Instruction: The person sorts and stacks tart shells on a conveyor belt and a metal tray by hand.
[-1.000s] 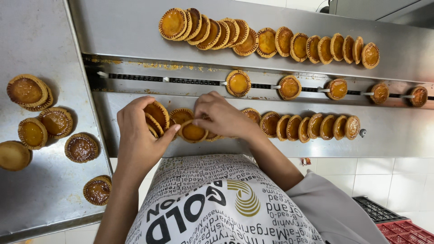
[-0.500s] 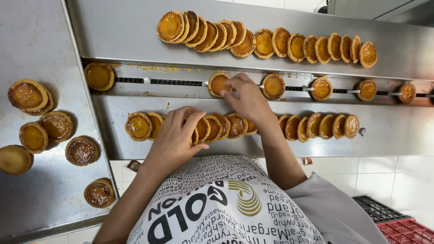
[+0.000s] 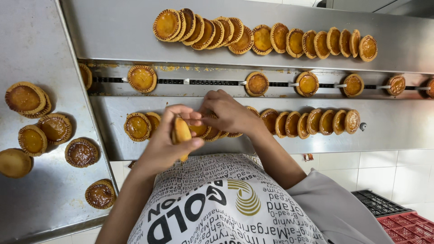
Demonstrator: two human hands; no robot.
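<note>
The left hand (image 3: 169, 138) is closed around a small golden tart (image 3: 182, 132), holding it on edge between thumb and fingers just above the near steel shelf (image 3: 398, 131). The right hand (image 3: 228, 113), at two o'clock from the left and almost touching it, lies curled with fingers bent down onto the overlapping tarts in the near row (image 3: 312, 122); it presses on them, though whether it pinches any one of them cannot be told. At nine o'clock from the held tart, two more tarts (image 3: 138, 127) lie flat on the same shelf. From the right hand toward three o'clock the near row runs on, tarts leaning on one another like shingles. At twelve o'clock from the hands runs a conveyor track (image 3: 203, 82) carrying single tarts spaced apart, with crumbs scattered along its upper edge. Beyond it, farther toward twelve o'clock, a long far row of overlapping tarts (image 3: 262, 38) sits on the upper steel surface. At nine o'clock, on a separate steel table (image 3: 31, 49), darker, uneven tarts (image 3: 81, 152) lie loosely apart. At six o'clock is the person's printed apron (image 3: 217, 203), and at four o'clock a red crate (image 3: 407, 228) on the floor.
</note>
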